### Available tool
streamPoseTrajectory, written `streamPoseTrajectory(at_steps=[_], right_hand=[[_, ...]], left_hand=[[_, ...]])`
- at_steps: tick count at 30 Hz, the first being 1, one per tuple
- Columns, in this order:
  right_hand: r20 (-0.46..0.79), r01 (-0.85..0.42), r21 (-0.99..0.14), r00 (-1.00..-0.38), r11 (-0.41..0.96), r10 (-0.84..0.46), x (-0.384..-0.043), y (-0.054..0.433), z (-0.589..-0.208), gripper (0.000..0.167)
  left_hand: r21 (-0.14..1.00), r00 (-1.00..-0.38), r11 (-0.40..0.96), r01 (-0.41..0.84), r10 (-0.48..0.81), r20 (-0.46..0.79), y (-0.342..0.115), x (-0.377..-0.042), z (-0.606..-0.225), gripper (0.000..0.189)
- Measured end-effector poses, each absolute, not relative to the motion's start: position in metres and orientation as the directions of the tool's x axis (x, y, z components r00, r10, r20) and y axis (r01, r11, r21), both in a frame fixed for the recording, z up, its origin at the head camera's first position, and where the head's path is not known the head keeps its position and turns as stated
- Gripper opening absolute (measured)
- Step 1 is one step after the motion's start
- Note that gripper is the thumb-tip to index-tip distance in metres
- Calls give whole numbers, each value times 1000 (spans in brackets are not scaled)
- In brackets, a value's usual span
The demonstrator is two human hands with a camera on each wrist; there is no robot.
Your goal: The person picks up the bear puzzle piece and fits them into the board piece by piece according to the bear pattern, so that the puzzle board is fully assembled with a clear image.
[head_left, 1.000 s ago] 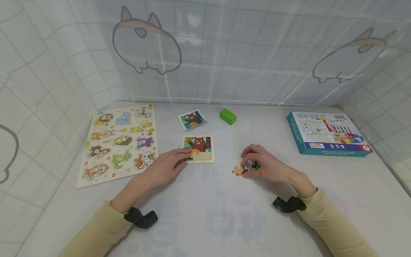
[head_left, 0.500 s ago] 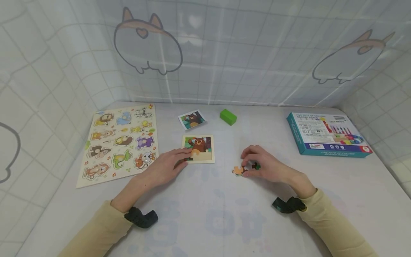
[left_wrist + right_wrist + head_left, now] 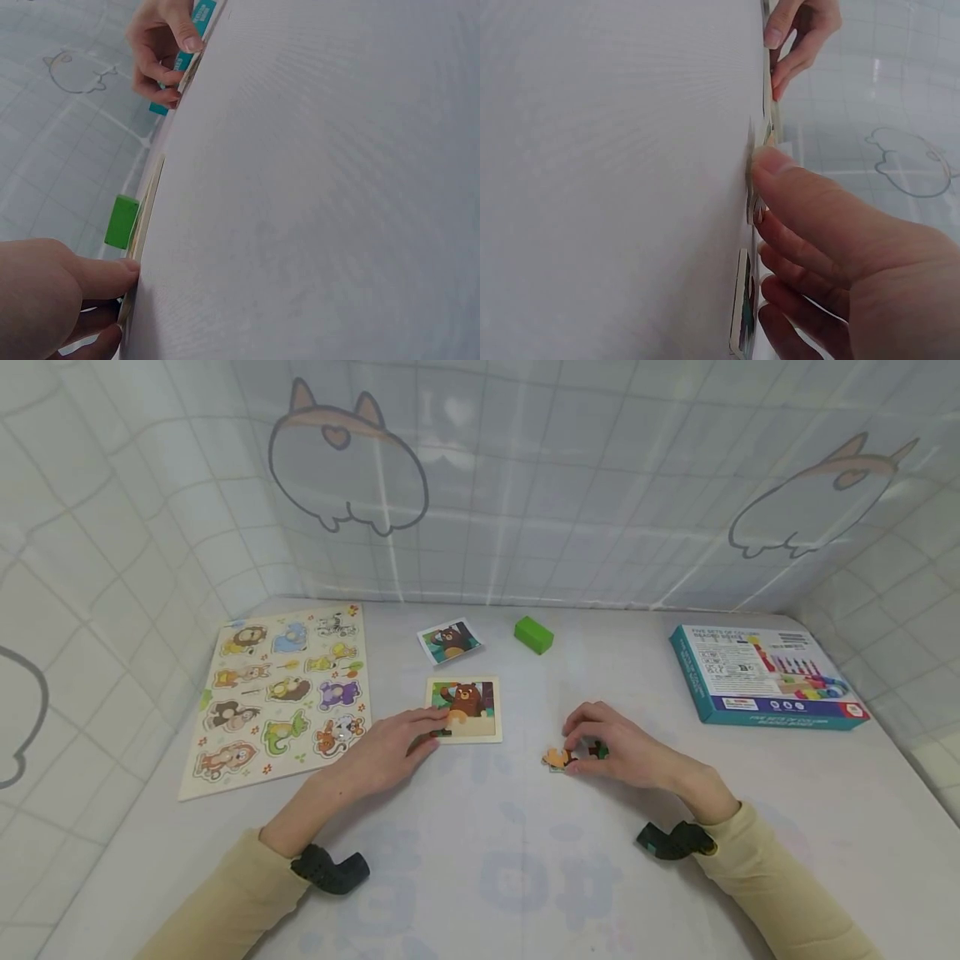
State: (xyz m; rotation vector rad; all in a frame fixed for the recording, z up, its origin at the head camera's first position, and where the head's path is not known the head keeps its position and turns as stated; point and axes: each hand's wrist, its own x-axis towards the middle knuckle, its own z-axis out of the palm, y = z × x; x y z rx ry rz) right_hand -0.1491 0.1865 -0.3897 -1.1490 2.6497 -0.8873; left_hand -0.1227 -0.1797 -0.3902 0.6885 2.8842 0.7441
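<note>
A small wooden bear jigsaw board (image 3: 486,733) lies with its upper part filled by picture pieces and bare wood along its lower right. At its left edge my left hand (image 3: 390,743) grips the frame, thumb on the near side and fingertips over the picture. To the right, my right hand (image 3: 618,745) pinches an orange-and-brown jigsaw piece (image 3: 556,758) between thumb and fingers, close over the tabletop. A dark green and brown jigsaw piece (image 3: 597,749) lies partly hidden under that hand; the right wrist view shows this loose piece (image 3: 741,304) flat below the fingers.
A printed bear picture card (image 3: 450,641) lies behind the board, with a green block (image 3: 533,635) beside it. A large animal puzzle board (image 3: 277,702) is on the left. On the right stands a teal-edged box (image 3: 768,677). Tiled-pattern walls enclose the table.
The orange-and-brown piece in my right hand has tilted slightly, and a green edge shows beneath it. My left hand stays on the board's left edge.
</note>
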Motion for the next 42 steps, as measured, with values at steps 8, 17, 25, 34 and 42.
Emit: streamPoseTrajectory(at_steps=[8,17,25,34,42], right_hand=[[132,-645,-533,-703,548,-699,-149,185,-386,16],[141,-656,-516,-699,551,-701,-147,174,-377,18],[128,-655,-508,-699,560,-703,-154,146,-370,19],[164,-672,-494,-696,552,-700,-163,110,-373,21],[184,-705,-461,-671,540,-718,-169,86,-374,21]], left_hand=[[488,-900,782,387,435,16,-179,-121,-390,42],[477,-895,780,405,445,32,-180,-121,-388,43],[472,-894,783,406,446,28,-180,-121,-389,44],[477,-893,777,410,450,35,-180,-122,-389,43],[485,-894,777,402,448,23,-180,-121,-388,43]])
